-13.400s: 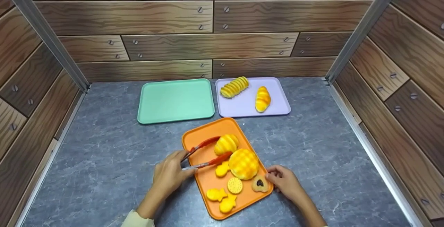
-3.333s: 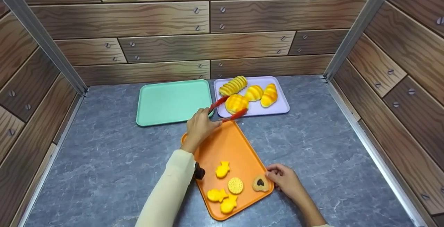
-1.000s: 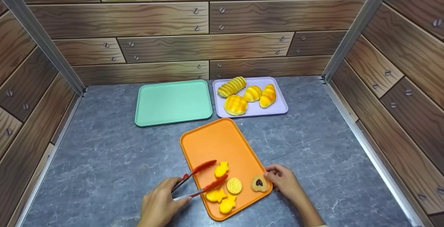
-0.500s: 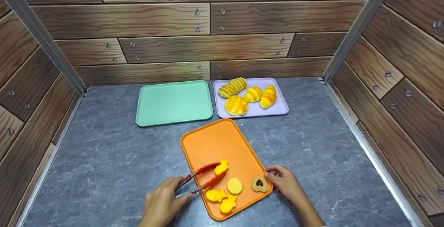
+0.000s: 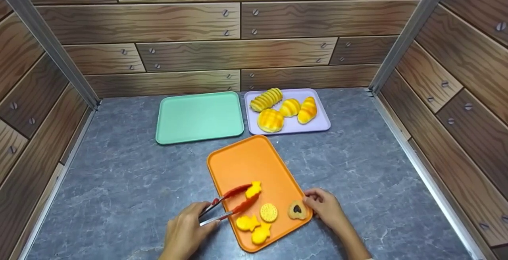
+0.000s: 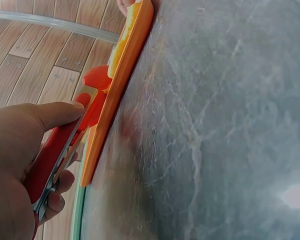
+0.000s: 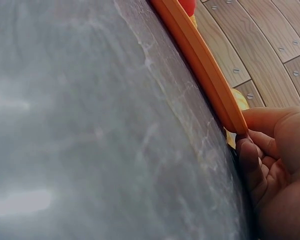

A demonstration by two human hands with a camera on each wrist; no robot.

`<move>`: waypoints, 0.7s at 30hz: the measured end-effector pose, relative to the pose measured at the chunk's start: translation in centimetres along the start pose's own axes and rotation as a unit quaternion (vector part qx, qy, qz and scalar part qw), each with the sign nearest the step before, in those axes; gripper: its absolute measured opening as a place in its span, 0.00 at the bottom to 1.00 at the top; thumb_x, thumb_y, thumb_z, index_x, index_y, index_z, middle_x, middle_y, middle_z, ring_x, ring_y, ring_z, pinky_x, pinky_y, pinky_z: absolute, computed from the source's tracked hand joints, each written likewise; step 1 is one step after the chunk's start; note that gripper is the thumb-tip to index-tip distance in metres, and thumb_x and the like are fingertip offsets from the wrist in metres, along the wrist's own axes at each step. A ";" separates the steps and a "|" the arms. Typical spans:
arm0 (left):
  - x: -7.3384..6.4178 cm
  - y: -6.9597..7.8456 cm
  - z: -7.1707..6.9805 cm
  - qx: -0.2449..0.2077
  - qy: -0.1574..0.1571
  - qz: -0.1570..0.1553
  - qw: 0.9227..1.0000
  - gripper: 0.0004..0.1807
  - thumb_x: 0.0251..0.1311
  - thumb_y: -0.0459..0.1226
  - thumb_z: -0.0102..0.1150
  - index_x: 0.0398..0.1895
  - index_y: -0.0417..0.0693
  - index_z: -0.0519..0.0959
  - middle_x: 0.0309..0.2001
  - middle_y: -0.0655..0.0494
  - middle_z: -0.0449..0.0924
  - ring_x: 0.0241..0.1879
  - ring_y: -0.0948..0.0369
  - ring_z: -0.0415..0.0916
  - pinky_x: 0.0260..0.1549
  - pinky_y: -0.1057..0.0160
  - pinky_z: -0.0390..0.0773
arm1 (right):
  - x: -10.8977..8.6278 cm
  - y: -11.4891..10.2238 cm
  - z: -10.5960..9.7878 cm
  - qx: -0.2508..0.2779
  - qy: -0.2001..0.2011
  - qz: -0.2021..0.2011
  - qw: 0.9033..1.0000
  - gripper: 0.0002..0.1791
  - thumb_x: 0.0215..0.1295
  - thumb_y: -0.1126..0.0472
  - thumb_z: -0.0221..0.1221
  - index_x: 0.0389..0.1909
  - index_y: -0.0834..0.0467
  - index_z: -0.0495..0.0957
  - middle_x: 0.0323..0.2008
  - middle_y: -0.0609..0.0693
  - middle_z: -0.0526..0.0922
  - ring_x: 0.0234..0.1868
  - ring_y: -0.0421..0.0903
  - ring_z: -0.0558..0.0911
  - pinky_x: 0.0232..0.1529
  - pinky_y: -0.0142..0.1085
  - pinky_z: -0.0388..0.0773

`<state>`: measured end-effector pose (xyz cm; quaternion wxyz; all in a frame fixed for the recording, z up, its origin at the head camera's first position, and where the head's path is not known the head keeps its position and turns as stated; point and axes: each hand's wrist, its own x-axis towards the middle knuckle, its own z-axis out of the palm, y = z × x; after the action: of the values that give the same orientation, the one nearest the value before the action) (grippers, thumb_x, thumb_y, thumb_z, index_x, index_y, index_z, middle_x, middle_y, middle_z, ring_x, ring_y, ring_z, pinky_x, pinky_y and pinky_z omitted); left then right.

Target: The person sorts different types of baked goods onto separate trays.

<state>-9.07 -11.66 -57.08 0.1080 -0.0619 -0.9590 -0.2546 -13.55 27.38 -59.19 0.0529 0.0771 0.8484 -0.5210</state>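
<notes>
I judge the work to be about midway: the ridged roll (image 5: 266,100), checkered bun (image 5: 270,120), short croissant (image 5: 289,107) and long croissant (image 5: 307,110) already lie on the lilac tray (image 5: 293,127), beyond the far end of the orange tray (image 5: 242,160), while the green tray (image 5: 200,117) sits beyond that end to the left. Left on the orange tray I count a round cookie (image 5: 269,212) toward its near end, a sideways fish cookie (image 5: 248,223) by its left edge, a lower fish cookie (image 5: 260,234) at its near left corner and a heart cookie (image 5: 297,210) at its near right corner. I see the left hand (image 5: 184,228) grip the tongs (image 5: 242,207) outside the orange tray's left edge, their red tips pinching the third fish cookie (image 5: 253,190) above its nearer half; whether that piece is lifted off, I cannot tell. The right hand (image 5: 327,210) pinches the orange tray near its right corner
</notes>
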 end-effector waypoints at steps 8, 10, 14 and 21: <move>1.5 -0.9 0.1 -0.023 0.041 -0.011 0.999 0.26 0.42 0.52 0.80 0.47 0.60 0.85 0.43 0.63 0.86 0.41 0.59 0.85 0.34 0.50 0.80 | 0.0 -0.1 0.0 0.005 -0.004 -0.001 1.000 0.14 0.62 0.59 0.68 0.45 0.62 0.84 0.27 0.48 0.77 0.19 0.40 0.72 0.19 0.31 0.72; 2.3 -1.2 0.0 -0.025 0.043 -0.018 0.999 0.26 0.43 0.51 0.80 0.48 0.59 0.85 0.43 0.62 0.86 0.41 0.58 0.85 0.34 0.49 0.79 | 0.0 0.0 0.0 0.003 -0.004 -0.003 1.000 0.14 0.62 0.59 0.68 0.45 0.62 0.84 0.27 0.48 0.77 0.19 0.40 0.72 0.19 0.31 0.72; 4.2 -1.9 -0.1 -0.026 0.042 -0.028 0.998 0.26 0.45 0.50 0.79 0.50 0.57 0.85 0.43 0.60 0.86 0.40 0.55 0.85 0.33 0.48 0.79 | 0.2 0.2 -0.1 0.004 -0.004 0.002 1.000 0.13 0.63 0.60 0.67 0.45 0.62 0.84 0.27 0.48 0.77 0.19 0.40 0.72 0.20 0.31 0.72; 8.0 -3.4 -0.1 -0.040 0.066 -0.045 0.996 0.27 0.47 0.49 0.78 0.53 0.54 0.85 0.45 0.55 0.86 0.42 0.51 0.85 0.36 0.45 0.78 | 0.4 0.3 0.0 0.002 -0.010 0.013 1.000 0.13 0.63 0.59 0.67 0.45 0.61 0.84 0.27 0.48 0.77 0.20 0.40 0.73 0.21 0.31 0.73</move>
<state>-17.39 -14.18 -56.69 0.1567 -0.0061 -0.9407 -0.3009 -13.85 27.53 -59.49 0.0676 0.0832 0.8459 -0.5225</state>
